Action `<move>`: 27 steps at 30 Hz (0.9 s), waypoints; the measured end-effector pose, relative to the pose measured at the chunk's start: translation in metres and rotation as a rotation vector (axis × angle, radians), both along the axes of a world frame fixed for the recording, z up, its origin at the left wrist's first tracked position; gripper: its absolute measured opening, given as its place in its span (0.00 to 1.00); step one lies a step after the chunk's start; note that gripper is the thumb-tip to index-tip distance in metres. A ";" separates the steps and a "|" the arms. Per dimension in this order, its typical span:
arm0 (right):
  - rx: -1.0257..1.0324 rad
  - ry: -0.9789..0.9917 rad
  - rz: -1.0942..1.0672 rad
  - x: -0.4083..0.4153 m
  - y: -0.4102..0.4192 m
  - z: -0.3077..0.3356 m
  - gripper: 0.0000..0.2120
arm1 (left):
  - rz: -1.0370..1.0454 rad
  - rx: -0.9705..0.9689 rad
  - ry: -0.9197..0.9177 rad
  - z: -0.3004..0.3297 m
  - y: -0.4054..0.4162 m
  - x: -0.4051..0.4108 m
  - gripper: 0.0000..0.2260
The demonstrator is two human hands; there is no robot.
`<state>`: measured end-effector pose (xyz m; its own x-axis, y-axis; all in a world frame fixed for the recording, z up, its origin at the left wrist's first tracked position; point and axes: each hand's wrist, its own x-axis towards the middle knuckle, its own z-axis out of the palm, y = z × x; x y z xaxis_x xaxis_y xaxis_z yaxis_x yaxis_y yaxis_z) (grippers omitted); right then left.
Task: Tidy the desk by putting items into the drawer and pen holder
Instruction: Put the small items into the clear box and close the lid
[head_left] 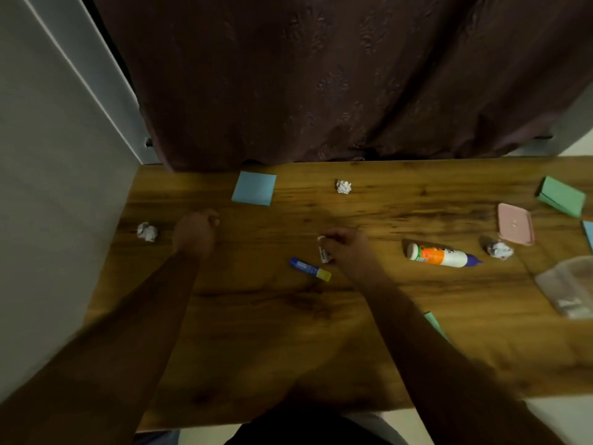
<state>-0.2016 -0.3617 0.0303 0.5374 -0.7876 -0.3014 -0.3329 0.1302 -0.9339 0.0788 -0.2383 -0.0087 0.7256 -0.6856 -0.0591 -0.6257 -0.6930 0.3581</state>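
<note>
Wooden desk (321,332), right hand (346,245) gripping small white eraser (323,253)

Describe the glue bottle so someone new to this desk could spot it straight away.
Start at the wooden desk and look right of the right hand. The glue bottle lies there on its side, with a crumpled paper ball just past its tip. It alone is white with an orange label and a purple nozzle.
</note>
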 end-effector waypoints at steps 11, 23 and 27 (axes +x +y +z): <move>0.118 -0.179 -0.238 -0.122 -0.032 0.019 0.07 | -0.140 -0.422 1.004 0.053 -0.108 -0.212 0.08; 0.054 -0.179 -0.497 -0.349 -0.071 0.029 0.03 | -0.373 -0.319 1.200 0.061 -0.194 -0.453 0.06; 0.048 -0.188 -0.570 -0.409 -0.076 0.028 0.07 | -0.465 -0.252 1.156 0.063 -0.214 -0.505 0.09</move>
